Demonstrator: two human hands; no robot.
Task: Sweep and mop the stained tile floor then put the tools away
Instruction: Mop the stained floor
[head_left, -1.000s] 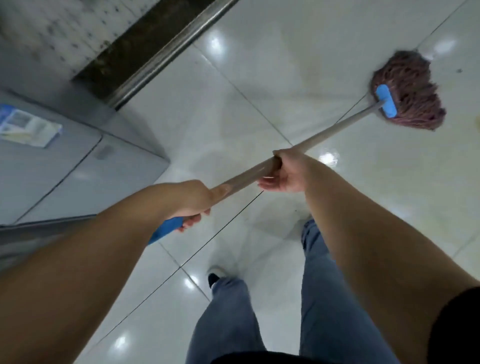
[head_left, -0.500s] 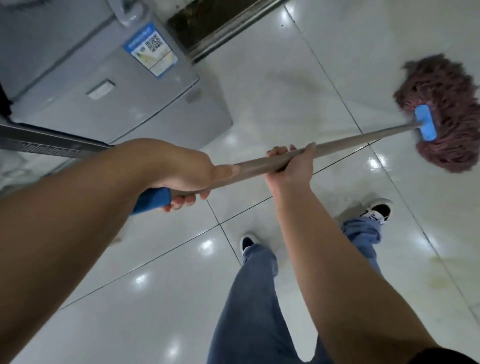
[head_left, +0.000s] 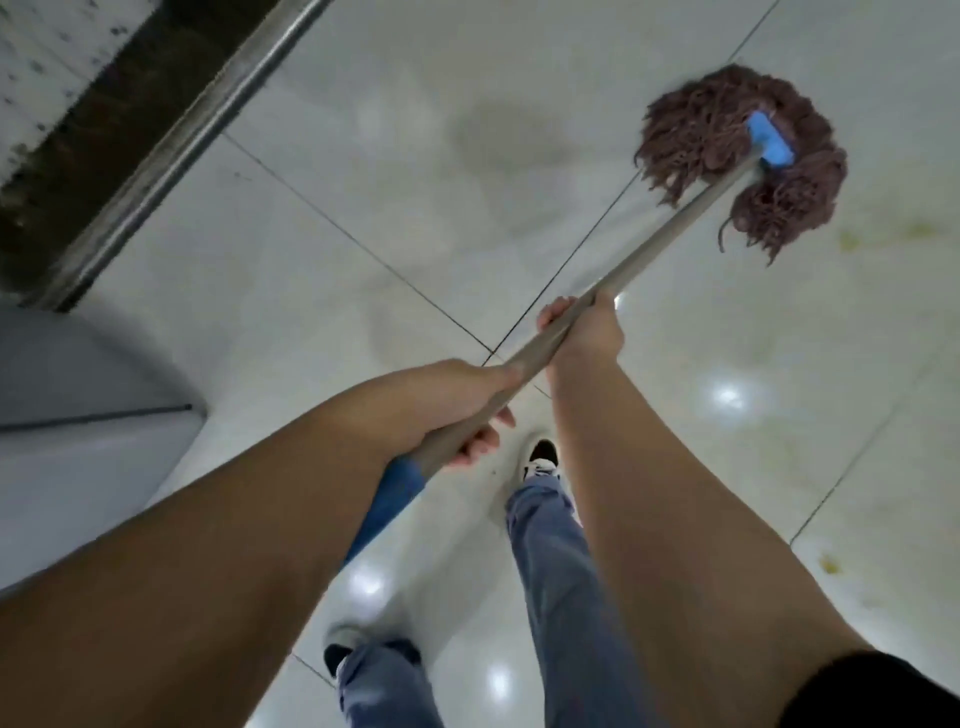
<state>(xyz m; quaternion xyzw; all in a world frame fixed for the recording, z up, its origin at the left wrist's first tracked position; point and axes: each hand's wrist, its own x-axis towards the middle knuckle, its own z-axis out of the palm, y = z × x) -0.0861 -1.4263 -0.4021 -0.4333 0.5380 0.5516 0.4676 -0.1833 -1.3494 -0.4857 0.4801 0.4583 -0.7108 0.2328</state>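
Both hands on the mop handle (head_left: 670, 236). Left hand (head_left: 457, 410) is clenched around the lower part of the shaft, just above the blue end grip (head_left: 387, 501); fingers (head_left: 480, 441) curl under the pole. Right hand (head_left: 584, 327) grasps the shaft further up, thumb side toward the mop head (head_left: 727, 166). The mop head, brownish-red strands with a blue clamp (head_left: 769, 144), lies spread on the tile floor (head_left: 363, 208) at upper right, strands touching the tiles. Yellowish stains (head_left: 852, 239) sit on the floor just right of the head; another (head_left: 830, 564) lies nearer, at right. A grey appliance (head_left: 78, 426) stands at left. A metal rail (head_left: 171, 150) runs diagonally at upper left. Jeans and shoes are visible below the arms.
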